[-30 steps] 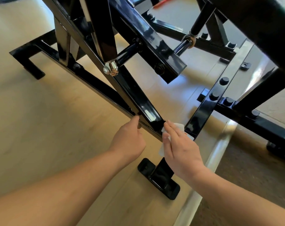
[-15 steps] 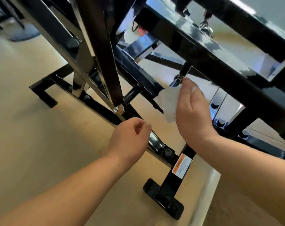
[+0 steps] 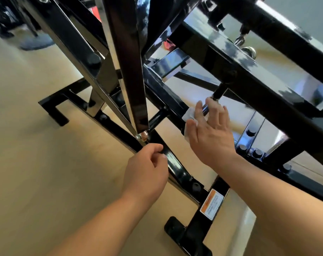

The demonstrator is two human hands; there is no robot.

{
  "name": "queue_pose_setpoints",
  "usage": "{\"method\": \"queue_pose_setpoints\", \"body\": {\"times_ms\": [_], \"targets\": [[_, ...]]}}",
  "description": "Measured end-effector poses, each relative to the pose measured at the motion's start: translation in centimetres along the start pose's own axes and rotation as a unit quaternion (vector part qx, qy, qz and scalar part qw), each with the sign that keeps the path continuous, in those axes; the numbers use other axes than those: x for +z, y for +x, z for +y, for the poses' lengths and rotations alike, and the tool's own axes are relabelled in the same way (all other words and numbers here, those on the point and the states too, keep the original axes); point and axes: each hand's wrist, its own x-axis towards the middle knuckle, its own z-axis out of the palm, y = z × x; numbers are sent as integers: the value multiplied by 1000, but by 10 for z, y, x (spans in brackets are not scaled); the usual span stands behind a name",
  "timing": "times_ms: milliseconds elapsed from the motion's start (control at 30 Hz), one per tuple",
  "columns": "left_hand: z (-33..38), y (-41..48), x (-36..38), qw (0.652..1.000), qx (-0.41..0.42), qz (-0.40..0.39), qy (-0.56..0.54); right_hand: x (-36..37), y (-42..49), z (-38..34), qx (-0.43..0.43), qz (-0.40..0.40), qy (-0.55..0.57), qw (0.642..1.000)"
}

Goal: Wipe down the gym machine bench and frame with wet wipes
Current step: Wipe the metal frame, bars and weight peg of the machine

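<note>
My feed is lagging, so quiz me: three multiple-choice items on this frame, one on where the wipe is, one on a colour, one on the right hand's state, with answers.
1. Where is the wet wipe?
A) on the floor
B) under the right hand, against a black frame bar
C) hanging from the top rail

2. The warning label on the frame is:
A) orange and white
B) blue and yellow
C) green

3. The right hand's fingers are:
A) in a fist
B) straight and spread
C) hooked round a bolt

Answers: 1 B, white shows beside the palm on the bar; 2 A, orange band over white; 3 B, fingers lie flat.
</note>
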Motion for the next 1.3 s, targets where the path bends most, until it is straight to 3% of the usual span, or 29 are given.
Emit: {"method": "queue_pose_setpoints", "body": {"times_ms": [100,267,400,633,800,967,1233,1300], "targets": [[4,3,-2,1000,3,-19,-12,2,2,-2,0,28,-10,1000],[0,9,-5,1000,-3,-15,-24,13,-17,-20,-72,150,83,983],[-4,12,-10,999,-16,-12,-32,17,-28,-31,-120,124,93,981],[-3,11,-17,1000,-12,-12,-23,-2,46,-47,-57,-39,122,990],[4,7,-15,999,6,-31,-24,10,-23,-20,-65,-15,26,997],[6,6,-13,999,12,-44,-27,12,-44,4,-50,-34,37,997],[1,4,-28,1000,23,-18,-8,-17,54,-73,-43,45,226,972],[-1,3,-30,1000,21,-13,-4,-13,56,-68,-24,76,225,971]]}}
